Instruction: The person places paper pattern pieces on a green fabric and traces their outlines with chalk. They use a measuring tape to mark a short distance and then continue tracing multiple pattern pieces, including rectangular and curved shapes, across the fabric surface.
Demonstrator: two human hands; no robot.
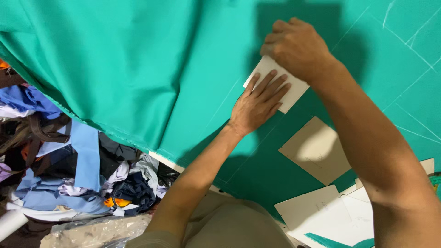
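A wide sheet of teal fabric (138,55) covers the table and hangs over its left edge in folds. On it lies a small white card pattern piece (294,92). My left hand (258,103) lies flat on the card, fingers spread, pressing it down. My right hand (296,46) is curled at the card's far edge, fingers closed; whether it holds chalk is hidden. White chalk lines (413,46) cross the fabric at the right.
More card pattern pieces lie on the fabric at the lower right: a tan one (317,149) and several white ones (330,213). A heap of blue, white and dark fabric scraps (73,170) fills the floor at the left, with a plastic bag (92,229) below it.
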